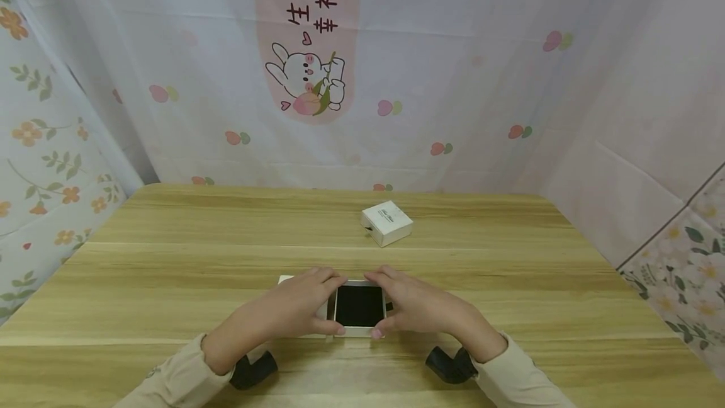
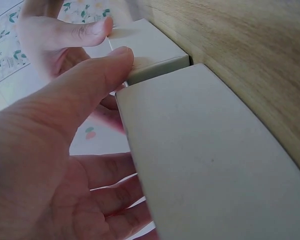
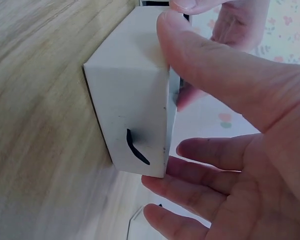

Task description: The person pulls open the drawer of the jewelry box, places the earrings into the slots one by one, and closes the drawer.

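Observation:
A white drawer box lies on the wooden table, its tray (image 1: 360,306) slid out to the right of the sleeve (image 2: 215,150). Black lining covers the tray's inside, and a black ribbon tab (image 3: 136,147) sticks out of its end wall. My left hand (image 1: 297,304) spans the box where sleeve and tray meet, thumb on the near edge and fingers at the far side. With thumb and fingers, my right hand (image 1: 416,304) holds the tray's right end across its near and far walls. In the head view, the left hand hides much of the sleeve.
Farther back stands a second small white box (image 1: 387,223) with dark print on its lid and a dark tab. Black curved wrist pieces (image 1: 255,370) sit below both forearms. A printed curtain (image 1: 453,80) hangs behind the table (image 1: 170,269).

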A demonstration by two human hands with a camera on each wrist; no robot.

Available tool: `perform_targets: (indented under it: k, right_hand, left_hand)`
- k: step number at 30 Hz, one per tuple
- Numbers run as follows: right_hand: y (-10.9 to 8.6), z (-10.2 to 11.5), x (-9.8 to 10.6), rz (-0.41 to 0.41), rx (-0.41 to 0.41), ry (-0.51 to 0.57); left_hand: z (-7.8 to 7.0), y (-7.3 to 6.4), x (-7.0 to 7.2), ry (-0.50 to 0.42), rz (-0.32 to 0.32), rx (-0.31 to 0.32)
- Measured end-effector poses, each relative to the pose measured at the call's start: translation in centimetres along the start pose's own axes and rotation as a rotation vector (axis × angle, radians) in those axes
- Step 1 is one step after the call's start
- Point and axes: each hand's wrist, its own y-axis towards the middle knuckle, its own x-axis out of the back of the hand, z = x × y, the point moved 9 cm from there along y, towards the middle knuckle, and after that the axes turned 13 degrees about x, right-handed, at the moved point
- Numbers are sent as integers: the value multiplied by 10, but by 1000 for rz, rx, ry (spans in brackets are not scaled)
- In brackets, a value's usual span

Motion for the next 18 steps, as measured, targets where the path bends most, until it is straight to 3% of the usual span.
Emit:
perform_targets:
  k: [6,12,18]
  right_hand:
    - [-4,-5,5,1,-49,64]
    - [-12,-7,17,-51,-51,115]
    - [-18,-13,34,-106,-63,62]
  left_hand:
    - [1,1,0,-6,0,5]
    - [1,2,-2,-11,5,19]
    - [0,1,-2,-8,1,16]
